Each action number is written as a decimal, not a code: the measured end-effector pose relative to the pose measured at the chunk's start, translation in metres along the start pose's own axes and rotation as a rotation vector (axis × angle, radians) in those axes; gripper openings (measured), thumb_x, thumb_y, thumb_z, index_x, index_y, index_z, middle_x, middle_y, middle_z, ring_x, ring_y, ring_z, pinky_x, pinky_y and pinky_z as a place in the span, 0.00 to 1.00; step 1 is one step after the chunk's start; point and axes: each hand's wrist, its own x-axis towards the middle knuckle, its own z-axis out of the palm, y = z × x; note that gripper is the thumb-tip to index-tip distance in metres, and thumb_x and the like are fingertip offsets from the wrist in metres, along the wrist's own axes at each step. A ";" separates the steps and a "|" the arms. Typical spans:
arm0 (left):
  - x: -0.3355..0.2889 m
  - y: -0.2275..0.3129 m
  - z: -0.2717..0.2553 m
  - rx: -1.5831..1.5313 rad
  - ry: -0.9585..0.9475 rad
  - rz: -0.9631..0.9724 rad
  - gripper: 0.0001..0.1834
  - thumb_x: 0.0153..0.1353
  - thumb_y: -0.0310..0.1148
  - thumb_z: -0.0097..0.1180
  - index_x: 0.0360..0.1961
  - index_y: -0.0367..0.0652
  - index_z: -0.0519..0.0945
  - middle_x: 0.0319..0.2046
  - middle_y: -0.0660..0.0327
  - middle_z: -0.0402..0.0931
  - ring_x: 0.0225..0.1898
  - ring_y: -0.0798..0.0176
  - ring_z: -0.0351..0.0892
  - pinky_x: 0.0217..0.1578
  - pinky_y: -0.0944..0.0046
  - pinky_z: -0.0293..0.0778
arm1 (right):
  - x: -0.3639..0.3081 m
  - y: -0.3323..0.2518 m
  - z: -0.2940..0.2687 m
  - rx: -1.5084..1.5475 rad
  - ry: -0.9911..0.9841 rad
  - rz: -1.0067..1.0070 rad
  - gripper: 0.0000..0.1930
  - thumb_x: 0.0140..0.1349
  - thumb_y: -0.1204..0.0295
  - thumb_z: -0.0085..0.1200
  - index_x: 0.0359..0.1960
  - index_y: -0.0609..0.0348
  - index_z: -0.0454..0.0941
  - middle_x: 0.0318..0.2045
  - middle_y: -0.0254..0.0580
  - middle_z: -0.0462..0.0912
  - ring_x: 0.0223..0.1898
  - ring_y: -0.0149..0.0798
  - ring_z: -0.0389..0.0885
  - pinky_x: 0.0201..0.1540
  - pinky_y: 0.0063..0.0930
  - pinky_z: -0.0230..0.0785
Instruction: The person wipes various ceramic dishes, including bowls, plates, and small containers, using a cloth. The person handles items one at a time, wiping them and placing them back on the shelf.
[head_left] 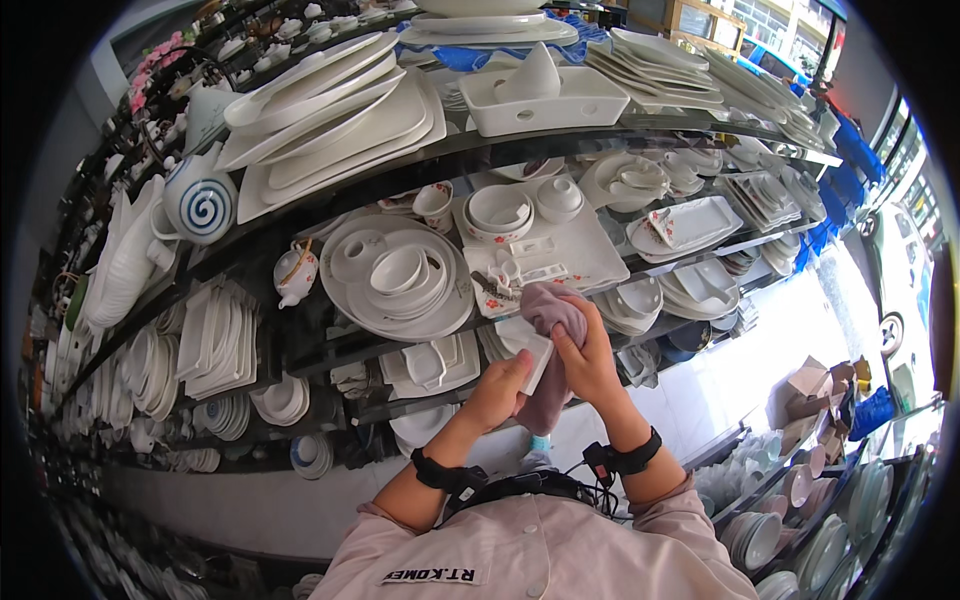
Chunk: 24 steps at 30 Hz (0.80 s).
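Note:
A small white ceramic piece (537, 364) with a straight edge, its exact kind unclear, is gripped by my left hand (496, 392), thumb on top. My right hand (588, 355) is closed around a mauve cloth (550, 312), which bunches above the fingers and hangs down between both hands. The cloth lies against the right side of the white piece. Just beyond my hands, a square white tray (598, 250) on the shelf carries floral bowls (498, 212) and small spoon-like pieces. To its left stands a large round plate (345, 305) bearing stacked bowls and saucers.
Dark glass shelves (390, 170) hold white crockery closely packed. Tilted stacks of platters (350, 130) sit on the upper tier, beside a jug with a blue spiral (200, 200). A floral teapot (296, 274) stands near a shelf edge. More plates (755, 540) fill a rack at lower right.

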 end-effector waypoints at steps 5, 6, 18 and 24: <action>0.037 0.014 -0.010 0.056 -0.034 0.015 0.28 0.77 0.54 0.44 0.30 0.43 0.81 0.16 0.71 0.69 0.15 0.77 0.64 0.16 0.72 0.58 | 0.022 0.020 -0.032 0.407 -0.090 0.247 0.22 0.63 0.71 0.64 0.56 0.64 0.75 0.49 0.39 0.82 0.51 0.31 0.78 0.58 0.29 0.70; 0.045 0.017 -0.014 0.083 -0.083 -0.003 0.28 0.77 0.53 0.45 0.29 0.42 0.80 0.17 0.71 0.69 0.16 0.77 0.64 0.17 0.72 0.59 | 0.028 0.023 -0.038 0.499 -0.143 0.276 0.22 0.62 0.71 0.65 0.56 0.63 0.76 0.49 0.38 0.82 0.51 0.31 0.78 0.57 0.28 0.70; 0.133 0.051 -0.023 0.236 -0.145 0.031 0.20 0.72 0.44 0.58 0.27 0.41 0.78 0.20 0.73 0.70 0.20 0.78 0.65 0.20 0.72 0.59 | 0.117 0.056 -0.079 0.442 -0.533 0.440 0.26 0.51 0.72 0.72 0.52 0.62 0.77 0.44 0.34 0.81 0.47 0.29 0.78 0.53 0.27 0.71; 0.166 0.045 -0.016 0.067 0.280 0.099 0.13 0.71 0.40 0.60 0.39 0.41 0.75 0.22 0.71 0.73 0.21 0.79 0.65 0.21 0.73 0.59 | 0.144 0.093 -0.056 0.535 -0.311 0.428 0.24 0.52 0.74 0.70 0.51 0.62 0.75 0.41 0.34 0.81 0.44 0.28 0.78 0.49 0.25 0.72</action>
